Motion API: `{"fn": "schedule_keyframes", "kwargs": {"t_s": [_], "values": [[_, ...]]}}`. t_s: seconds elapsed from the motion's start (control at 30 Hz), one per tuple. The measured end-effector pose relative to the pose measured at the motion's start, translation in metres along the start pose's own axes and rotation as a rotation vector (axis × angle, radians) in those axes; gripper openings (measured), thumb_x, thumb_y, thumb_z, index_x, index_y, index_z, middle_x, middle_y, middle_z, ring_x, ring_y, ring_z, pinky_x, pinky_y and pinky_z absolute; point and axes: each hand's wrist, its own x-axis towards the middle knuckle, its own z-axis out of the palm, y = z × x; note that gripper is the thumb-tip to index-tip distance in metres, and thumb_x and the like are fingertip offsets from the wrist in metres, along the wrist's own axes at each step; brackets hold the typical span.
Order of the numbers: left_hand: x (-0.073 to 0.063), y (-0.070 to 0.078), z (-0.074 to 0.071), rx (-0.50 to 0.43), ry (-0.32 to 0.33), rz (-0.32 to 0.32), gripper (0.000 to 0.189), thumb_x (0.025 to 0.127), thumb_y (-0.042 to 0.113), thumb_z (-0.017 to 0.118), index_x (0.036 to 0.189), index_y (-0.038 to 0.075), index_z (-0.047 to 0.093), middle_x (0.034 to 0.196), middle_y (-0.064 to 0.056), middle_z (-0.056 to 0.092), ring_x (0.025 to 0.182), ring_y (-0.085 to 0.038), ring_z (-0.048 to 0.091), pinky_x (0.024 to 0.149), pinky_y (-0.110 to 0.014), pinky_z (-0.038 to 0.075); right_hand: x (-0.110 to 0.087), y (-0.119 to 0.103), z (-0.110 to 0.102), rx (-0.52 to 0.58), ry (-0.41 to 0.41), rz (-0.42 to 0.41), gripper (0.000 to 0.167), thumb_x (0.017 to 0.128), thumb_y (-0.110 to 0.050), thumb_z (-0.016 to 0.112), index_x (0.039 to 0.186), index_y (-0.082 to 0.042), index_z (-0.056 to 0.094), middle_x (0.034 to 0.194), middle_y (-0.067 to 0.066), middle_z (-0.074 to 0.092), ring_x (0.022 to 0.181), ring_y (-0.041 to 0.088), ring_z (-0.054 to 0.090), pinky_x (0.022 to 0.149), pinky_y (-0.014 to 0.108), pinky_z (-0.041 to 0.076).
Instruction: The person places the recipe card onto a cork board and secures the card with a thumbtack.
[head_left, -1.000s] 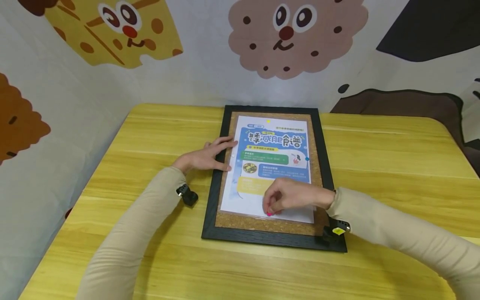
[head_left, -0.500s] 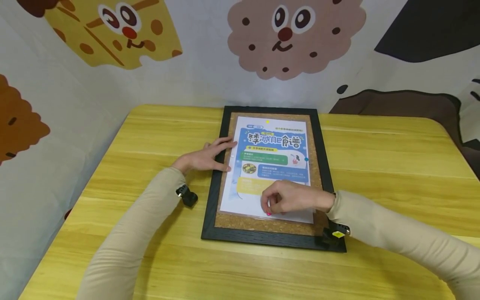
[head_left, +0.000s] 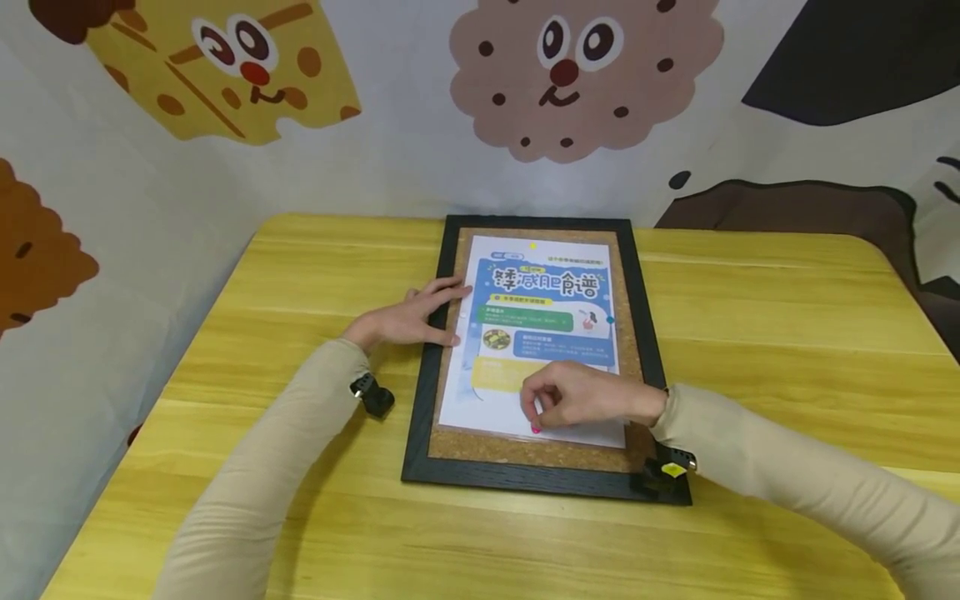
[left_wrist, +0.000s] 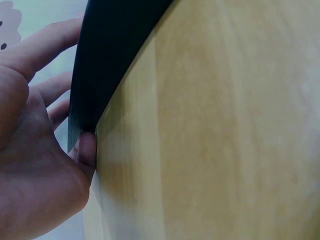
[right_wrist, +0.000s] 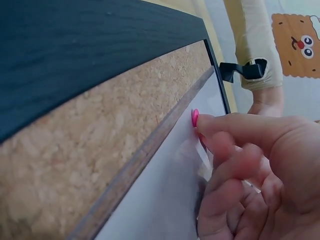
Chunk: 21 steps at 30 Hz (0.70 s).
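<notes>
A cork board with a black frame (head_left: 525,478) lies on the table, and a printed sheet (head_left: 480,415) with blue, green and yellow blocks covers most of its cork. My right hand (head_left: 577,396) pinches a pink thumbtack (right_wrist: 195,118) at the sheet's bottom edge, near the middle; its point is hidden. With fingers spread, my left hand (head_left: 408,321) rests across the frame's left side, fingertips and thumb on the sheet's left margin. In the left wrist view one finger (left_wrist: 87,150) lies against the frame's outer side.
A yellow tack (head_left: 533,246) sits at the sheet's top, a blue tack (head_left: 611,320) at its right edge and a white tack (head_left: 462,315) at its left. The yellow wood-grain table (head_left: 300,250) meets a cartoon-printed cloth (head_left: 405,108) behind.
My right hand has shifted very slightly left, still at the pink thumbtack. My left hand keeps its place on the frame. The whole head view has drifted a little.
</notes>
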Motion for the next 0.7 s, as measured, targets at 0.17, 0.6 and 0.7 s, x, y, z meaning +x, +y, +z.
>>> {"fn": "schedule_keyframes", "kwargs": {"t_s": [0.17, 0.6, 0.7], "values": [[0.0002, -0.0005, 0.0003, 0.001, 0.0, -0.002, 0.085, 0.091, 0.031, 0.068, 0.156, 0.015, 0.017, 0.161, -0.004, -0.005, 0.144, -0.031, -0.01, 0.11, -0.055, -0.011, 0.0013, 0.0029, -0.0005, 0.016, -0.01, 0.013, 0.01, 0.081, 0.001, 0.068, 0.081, -0.009, 0.068, 0.058, -0.002, 0.049, 0.051, 0.009, 0.043, 0.051, 0.022, 0.033], [-0.0032, -0.0004, 0.004, 0.045, 0.036, 0.047, 0.082, 0.091, 0.028, 0.067, 0.155, 0.008, 0.019, 0.16, -0.011, -0.002, 0.145, -0.032, -0.002, 0.11, -0.056, -0.011, 0.0014, -0.0027, 0.0032, -0.002, 0.004, 0.028, 0.012, 0.083, -0.001, 0.07, 0.08, -0.011, 0.065, 0.06, -0.004, 0.052, 0.052, 0.007, 0.044, 0.051, 0.021, 0.034], [-0.0045, -0.0014, 0.0064, 0.039, 0.072, 0.1, 0.08, 0.091, 0.03, 0.067, 0.153, 0.005, 0.023, 0.16, -0.013, 0.002, 0.145, -0.033, 0.002, 0.109, -0.057, -0.009, 0.0007, -0.0021, 0.0029, -0.004, 0.011, 0.033, 0.013, 0.082, 0.0, 0.07, 0.079, -0.012, 0.065, 0.059, -0.003, 0.052, 0.052, 0.007, 0.043, 0.051, 0.021, 0.034]]}}
